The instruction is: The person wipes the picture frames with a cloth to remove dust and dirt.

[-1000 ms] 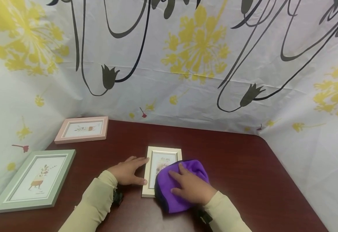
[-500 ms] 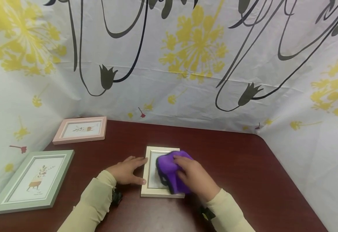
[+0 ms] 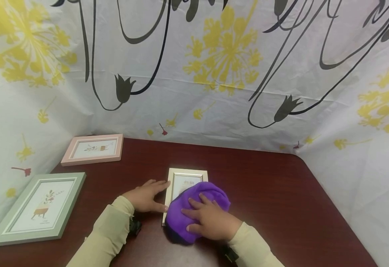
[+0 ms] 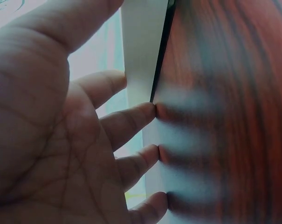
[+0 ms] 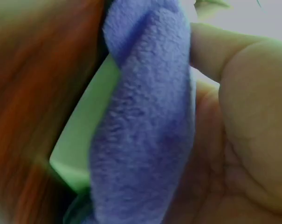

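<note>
A cream picture frame [image 3: 189, 171] lies flat on the dark red-brown table. Along its left edge rests my left hand [image 3: 145, 196], fingers spread; the left wrist view shows fingertips [image 4: 152, 111] at the frame's side. My right hand [image 3: 212, 221] presses a purple cloth [image 3: 177, 217] down over the frame's lower right part, its fingers spread on top. The cloth hides most of the picture and the lower right corner. In the right wrist view the fuzzy cloth [image 5: 145, 116] lies against the thumb, with a pale frame edge [image 5: 82, 135] behind it.
A pink picture frame [image 3: 71, 155] lies at the back left of the table [image 3: 264, 193]. Nearer, a larger green frame [image 3: 69, 211] lies by the left wall sheet. White flower-printed sheets [image 3: 167, 111] hang behind and at both sides.
My right hand slid the cloth up over the frame, bunched, then back down and left across its lower part, fingers spread again. My left hand stays at the left edge.
</note>
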`<state>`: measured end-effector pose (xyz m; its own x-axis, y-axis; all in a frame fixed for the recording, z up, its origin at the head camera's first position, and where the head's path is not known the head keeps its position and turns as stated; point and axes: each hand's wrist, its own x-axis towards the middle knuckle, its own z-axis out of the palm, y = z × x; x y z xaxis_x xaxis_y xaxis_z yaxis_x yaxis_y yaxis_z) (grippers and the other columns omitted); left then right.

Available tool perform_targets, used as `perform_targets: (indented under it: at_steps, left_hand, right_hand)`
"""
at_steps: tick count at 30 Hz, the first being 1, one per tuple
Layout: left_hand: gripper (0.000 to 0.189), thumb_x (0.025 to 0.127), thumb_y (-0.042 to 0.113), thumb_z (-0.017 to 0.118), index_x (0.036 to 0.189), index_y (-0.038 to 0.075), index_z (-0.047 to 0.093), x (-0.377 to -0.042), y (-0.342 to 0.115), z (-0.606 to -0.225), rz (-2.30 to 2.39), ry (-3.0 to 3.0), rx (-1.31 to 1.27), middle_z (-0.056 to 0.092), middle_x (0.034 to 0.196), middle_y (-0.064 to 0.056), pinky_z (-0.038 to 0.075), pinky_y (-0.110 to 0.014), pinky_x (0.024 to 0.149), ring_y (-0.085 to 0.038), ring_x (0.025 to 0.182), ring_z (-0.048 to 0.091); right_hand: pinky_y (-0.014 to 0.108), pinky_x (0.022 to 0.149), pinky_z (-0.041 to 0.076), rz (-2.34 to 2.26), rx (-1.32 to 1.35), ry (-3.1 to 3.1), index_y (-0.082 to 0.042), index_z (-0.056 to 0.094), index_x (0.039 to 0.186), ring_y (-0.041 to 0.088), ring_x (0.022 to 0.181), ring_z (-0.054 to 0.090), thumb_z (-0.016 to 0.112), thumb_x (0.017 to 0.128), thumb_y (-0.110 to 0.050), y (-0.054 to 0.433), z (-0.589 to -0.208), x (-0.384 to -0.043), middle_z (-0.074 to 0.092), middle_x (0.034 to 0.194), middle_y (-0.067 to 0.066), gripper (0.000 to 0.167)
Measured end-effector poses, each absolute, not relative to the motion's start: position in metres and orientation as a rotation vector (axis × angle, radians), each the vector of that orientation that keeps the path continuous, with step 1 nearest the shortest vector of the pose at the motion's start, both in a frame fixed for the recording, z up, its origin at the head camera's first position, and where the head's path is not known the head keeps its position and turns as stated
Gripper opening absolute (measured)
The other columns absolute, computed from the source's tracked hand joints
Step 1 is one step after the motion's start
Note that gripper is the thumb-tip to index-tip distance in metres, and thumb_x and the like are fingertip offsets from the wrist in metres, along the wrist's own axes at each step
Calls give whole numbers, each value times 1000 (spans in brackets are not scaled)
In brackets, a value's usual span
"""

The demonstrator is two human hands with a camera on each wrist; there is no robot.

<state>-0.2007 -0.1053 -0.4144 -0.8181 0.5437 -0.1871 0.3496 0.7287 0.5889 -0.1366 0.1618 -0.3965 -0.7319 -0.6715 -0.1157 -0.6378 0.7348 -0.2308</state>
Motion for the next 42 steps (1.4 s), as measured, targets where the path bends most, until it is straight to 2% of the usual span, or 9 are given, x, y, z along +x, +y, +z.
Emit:
perform_targets:
  at_steps: [4,10,15,21,26,29,32,37,42]
  left_hand:
    - [92,83,51,75,156,15,33,-200,-105,-414,780,2592,692,32,158,-13,17,-76,104,-45,146,15]
    - [91,82,50,77,156,16,35,-200,-104,-413,785,2590,682,33,158,-13,21,-73,106,-45,146,16]
    - [93,81,47,79,155,14,36,-196,-105,-414,809,2572,667,32,159,-14,23,-70,108,-46,146,15]
    - [96,80,46,80,156,9,33,-199,-104,-419,809,2609,684,34,158,-13,26,-63,111,-44,146,20]
    - [96,80,46,80,155,9,34,-201,-105,-418,791,2610,678,33,158,-15,23,-66,110,-45,146,18]
    - [96,80,46,80,155,9,34,-200,-104,-417,790,2604,667,33,158,-14,22,-69,108,-45,146,18]
    - [96,80,46,80,155,10,34,-200,-103,-416,789,2603,652,34,158,-13,22,-71,107,-44,146,18]
    - [95,80,46,80,156,12,34,-200,-103,-417,780,2605,640,33,158,-11,23,-70,107,-42,147,18]
    - [95,80,46,80,156,12,34,-201,-104,-417,791,2604,644,34,158,-12,23,-70,107,-43,146,18]
  right_hand:
    - [68,110,21,-296,-1081,2685,-26,55,144,48,142,26,62,95,-44,164,-394,-136,38,155,12,52]
    - [76,107,8,-351,-983,2653,-35,52,144,46,147,8,60,95,-50,172,-400,-146,24,162,10,52]
    - [79,102,14,-314,-818,2709,-35,47,148,51,145,3,54,95,-59,177,-405,-157,14,164,17,59]
    - [76,97,31,-225,-723,2844,-27,48,149,56,141,18,60,97,-47,183,-408,-184,19,161,22,57]
    - [60,104,39,-265,-867,2911,-14,60,140,51,133,41,64,97,-23,180,-408,-206,37,149,32,44]
    - [49,104,43,-336,-979,2964,-7,68,128,40,124,55,63,93,-7,180,-405,-220,57,134,25,35]
    - [44,100,48,-514,-993,3011,-7,72,119,31,116,62,61,90,1,186,-395,-232,69,121,12,33]
    - [41,89,53,-1089,-748,2906,-20,70,124,20,106,64,60,95,-4,191,-368,-237,66,123,2,35]
    - [41,82,53,-1488,-537,2679,-24,63,133,23,97,63,59,100,-16,182,-360,-237,63,125,5,34]
